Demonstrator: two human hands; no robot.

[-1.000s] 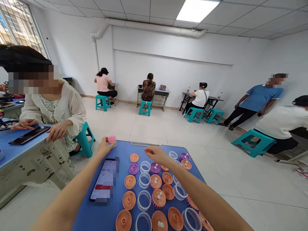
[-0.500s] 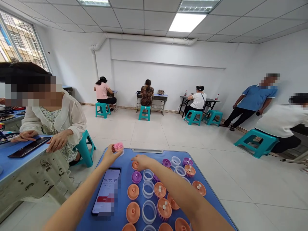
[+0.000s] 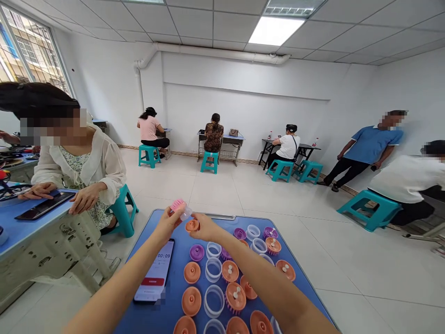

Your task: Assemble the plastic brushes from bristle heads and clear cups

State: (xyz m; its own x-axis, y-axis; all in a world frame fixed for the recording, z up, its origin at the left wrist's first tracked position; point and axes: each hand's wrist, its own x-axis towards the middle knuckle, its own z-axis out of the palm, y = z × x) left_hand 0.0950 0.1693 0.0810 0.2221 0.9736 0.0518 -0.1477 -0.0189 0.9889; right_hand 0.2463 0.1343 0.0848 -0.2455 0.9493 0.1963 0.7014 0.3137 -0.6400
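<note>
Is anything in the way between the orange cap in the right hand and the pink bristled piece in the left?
Nothing visible is. The right hand holds the orange cap just below, in view, the clear part beside the pink bristled piece in the left hand.

Pink bristled piece (image 3: pixel 177 205), tilted; round orange disc (image 3: pixel 191 226) near.

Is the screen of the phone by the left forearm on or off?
On: the phone shows digits above a red button.
</note>
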